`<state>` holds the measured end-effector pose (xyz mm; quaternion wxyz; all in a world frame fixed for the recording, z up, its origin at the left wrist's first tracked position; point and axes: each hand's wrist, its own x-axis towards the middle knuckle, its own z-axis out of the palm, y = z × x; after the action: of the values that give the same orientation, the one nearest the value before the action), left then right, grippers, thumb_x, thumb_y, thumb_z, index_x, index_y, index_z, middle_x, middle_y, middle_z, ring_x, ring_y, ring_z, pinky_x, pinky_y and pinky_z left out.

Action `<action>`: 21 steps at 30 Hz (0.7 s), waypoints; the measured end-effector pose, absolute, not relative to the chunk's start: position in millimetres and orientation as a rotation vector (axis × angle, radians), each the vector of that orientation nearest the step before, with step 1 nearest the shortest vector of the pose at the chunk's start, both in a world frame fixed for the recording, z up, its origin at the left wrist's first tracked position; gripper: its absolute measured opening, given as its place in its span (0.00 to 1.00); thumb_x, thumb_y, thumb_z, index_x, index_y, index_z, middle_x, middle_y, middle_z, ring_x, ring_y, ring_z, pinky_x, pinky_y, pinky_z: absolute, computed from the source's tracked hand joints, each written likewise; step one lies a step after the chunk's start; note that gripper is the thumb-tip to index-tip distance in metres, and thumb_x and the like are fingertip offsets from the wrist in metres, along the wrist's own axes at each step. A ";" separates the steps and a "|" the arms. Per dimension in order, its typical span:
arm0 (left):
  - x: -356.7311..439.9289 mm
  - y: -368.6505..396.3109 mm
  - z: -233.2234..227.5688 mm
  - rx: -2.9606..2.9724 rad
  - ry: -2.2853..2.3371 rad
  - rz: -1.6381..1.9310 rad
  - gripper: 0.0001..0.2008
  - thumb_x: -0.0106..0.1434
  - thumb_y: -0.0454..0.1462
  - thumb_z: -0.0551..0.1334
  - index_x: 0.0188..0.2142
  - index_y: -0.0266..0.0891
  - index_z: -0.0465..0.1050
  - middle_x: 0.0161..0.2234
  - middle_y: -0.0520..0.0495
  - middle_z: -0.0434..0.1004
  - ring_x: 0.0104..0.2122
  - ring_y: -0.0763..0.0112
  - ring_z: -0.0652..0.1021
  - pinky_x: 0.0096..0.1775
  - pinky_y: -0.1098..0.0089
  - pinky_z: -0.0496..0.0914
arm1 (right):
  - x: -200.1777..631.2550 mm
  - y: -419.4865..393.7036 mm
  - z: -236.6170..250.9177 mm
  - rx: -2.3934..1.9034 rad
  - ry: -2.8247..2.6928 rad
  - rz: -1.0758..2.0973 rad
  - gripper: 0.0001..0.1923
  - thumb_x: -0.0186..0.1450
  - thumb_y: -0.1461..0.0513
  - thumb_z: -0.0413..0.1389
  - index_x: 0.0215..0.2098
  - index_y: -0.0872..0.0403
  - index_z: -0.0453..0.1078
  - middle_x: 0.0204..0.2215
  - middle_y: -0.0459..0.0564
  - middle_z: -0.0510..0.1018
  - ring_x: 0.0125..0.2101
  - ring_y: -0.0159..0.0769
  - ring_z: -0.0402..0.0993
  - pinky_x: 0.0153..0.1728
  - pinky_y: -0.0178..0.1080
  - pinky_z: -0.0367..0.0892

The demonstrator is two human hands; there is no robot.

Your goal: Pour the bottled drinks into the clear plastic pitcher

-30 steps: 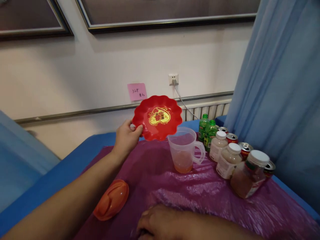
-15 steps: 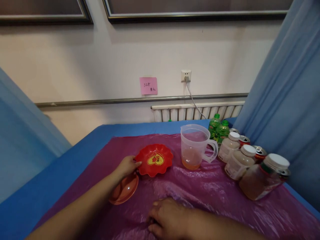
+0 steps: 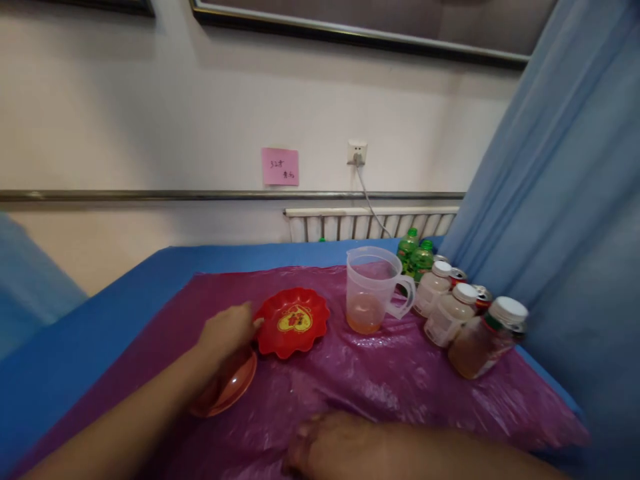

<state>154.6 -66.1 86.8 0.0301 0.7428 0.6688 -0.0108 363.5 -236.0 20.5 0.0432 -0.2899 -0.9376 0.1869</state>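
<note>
Red plate (image 3: 293, 321) being touched at its near-left rim

The left hand (image 3: 225, 331), fingers loosely open and gripping nothing, is being kept nearer; the right hand (image 3: 325, 448) is being rested flat on the purple sheet (image 3: 400, 380).

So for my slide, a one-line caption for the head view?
Left hand beside a red plate on purple sheet; right hand flat on it.

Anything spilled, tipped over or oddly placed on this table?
No spill shows. The orange lid lies partly under the left hand, beside the red plate. The nearest jar looks tilted, perhaps from lens distortion. The purple sheet is wrinkled.
</note>
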 end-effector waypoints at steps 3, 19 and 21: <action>164.9 -87.3 104.1 2.389 2.082 0.004 0.30 0.69 0.49 0.50 0.62 0.33 0.68 0.47 0.26 0.82 0.46 0.36 0.82 0.40 0.52 0.73 | 387.9 -249.9 21.0 -0.837 -2.649 0.544 0.17 0.67 0.48 0.59 0.45 0.50 0.75 0.41 0.48 0.83 0.41 0.38 0.80 0.47 0.37 0.73; 269.8 -192.2 38.6 2.323 1.182 0.100 0.21 0.69 0.42 0.52 0.56 0.41 0.75 0.41 0.44 0.86 0.42 0.58 0.84 0.45 0.63 0.73 | 597.7 -273.6 -27.6 -1.720 -0.653 -0.036 0.39 0.58 0.44 0.64 0.60 0.54 0.61 0.49 0.55 0.73 0.46 0.47 0.72 0.49 0.47 0.68; 268.3 -193.0 43.8 2.322 1.197 0.098 0.21 0.69 0.43 0.53 0.55 0.42 0.75 0.43 0.44 0.86 0.43 0.58 0.84 0.46 0.64 0.73 | 601.6 -268.0 -30.9 -1.736 -0.642 -0.026 0.36 0.56 0.45 0.65 0.55 0.53 0.64 0.42 0.50 0.73 0.40 0.43 0.71 0.43 0.44 0.68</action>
<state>268.3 -193.0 43.8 0.2607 0.8575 0.4421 0.0362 601.6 -268.0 -30.9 0.6014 -0.7492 -0.2773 -0.0111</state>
